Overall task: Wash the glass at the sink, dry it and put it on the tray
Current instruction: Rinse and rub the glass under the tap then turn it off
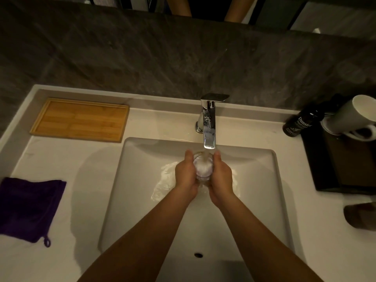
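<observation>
So both hands are wrapped around one glass [203,166]: left hand [186,176] and right hand [220,177] cup its sides, right under the one tap [209,127], water running into it, over the sink [264,180]. Off to the left hand's side there's one purple cloth [30,206], and further up, one wooden tray [81,120]. Past the right hand: one dark bottle [299,124], one white mug [350,117].
</observation>
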